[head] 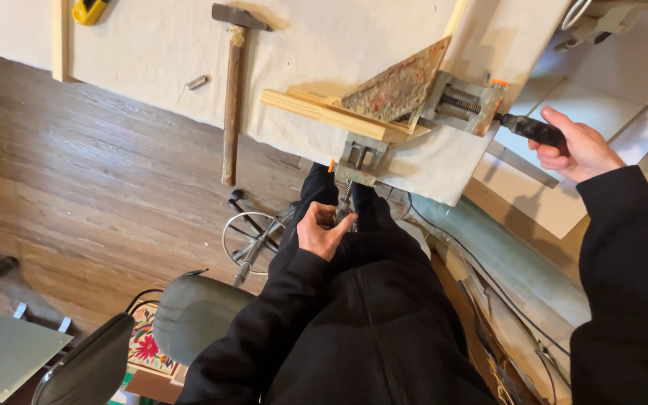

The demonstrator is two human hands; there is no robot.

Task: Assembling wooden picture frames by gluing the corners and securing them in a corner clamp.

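Note:
A metal corner clamp (444,105) sits at the corner of a cloth-covered table (151,45), gripping two wooden strips (324,111) that meet at a right angle. A worn, paint-stained triangular plate (399,86) lies inside the corner. My right hand (575,150) is closed around the black handle (530,129) of one clamp screw. My left hand (322,231) grips the handle of the other clamp screw (345,202), below the table edge over my lap.
A wooden-handled hammer (232,90) lies on the table, with a small metal piece (197,82), a yellow tool (88,10) and another wooden strip (59,37) farther left. A grey chair (189,322) and stool base (253,238) stand on the wooden floor.

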